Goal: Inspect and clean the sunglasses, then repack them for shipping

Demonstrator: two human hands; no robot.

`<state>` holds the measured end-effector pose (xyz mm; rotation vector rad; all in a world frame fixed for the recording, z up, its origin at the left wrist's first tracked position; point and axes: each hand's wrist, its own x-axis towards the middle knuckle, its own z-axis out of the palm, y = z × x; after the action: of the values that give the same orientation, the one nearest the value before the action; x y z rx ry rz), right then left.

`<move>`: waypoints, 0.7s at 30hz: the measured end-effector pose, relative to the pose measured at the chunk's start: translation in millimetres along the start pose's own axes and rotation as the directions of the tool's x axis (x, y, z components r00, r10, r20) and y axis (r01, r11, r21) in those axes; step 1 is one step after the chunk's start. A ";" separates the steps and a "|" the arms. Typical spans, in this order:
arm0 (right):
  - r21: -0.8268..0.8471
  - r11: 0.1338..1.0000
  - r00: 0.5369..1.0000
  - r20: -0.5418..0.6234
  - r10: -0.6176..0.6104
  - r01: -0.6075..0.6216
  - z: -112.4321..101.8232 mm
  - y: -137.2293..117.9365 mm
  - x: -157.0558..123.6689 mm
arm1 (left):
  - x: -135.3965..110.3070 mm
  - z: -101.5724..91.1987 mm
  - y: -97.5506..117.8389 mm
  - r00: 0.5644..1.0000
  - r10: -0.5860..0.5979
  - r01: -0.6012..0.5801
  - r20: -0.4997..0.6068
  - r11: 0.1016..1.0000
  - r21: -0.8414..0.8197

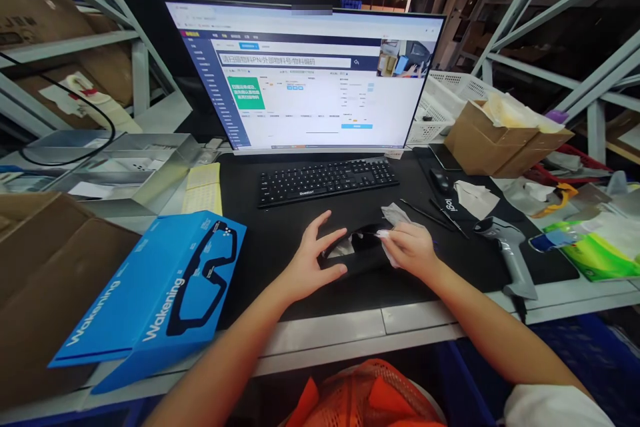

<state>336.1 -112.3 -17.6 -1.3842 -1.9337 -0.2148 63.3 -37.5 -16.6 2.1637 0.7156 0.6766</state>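
A black glasses-like object (357, 248) lies on the black desk mat (280, 233) in front of the keyboard (327, 180). My left hand (313, 260) rests on its left end, thumb under it and fingers spread over the top. My right hand (410, 248) is closed on a pale grey cloth (397, 215) and presses it against the object's right part. A blue box (160, 293) printed with a picture of glasses lies to the left of my left forearm.
A monitor (310, 73) stands behind the keyboard. A grey barcode scanner (507, 250), a pen (425, 213) and a black mouse (441, 180) lie to the right. An open cardboard box (493, 140) and a white basket (445, 103) stand at the back right. Another carton (45, 267) sits at the left.
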 end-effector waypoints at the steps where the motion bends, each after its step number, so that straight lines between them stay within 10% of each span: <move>1: 0.004 1.000 1.000 -0.009 -0.027 0.027 0.2 1.3 -0.8 | 0.8 -1.2 -0.1 1.000 -0.012 0.012 0.009 1.000 0.007; 21: -0.194 0.950 0.914 -0.283 -0.292 0.244 8.6 2.7 -5.3 | 12.5 -5.2 -2.2 0.965 -0.261 0.261 0.000 0.965 -0.033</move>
<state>335.3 -110.6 -27.9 -1.0955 -1.8630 -0.6870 68.1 -25.3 -12.3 1.9911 0.9653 0.5499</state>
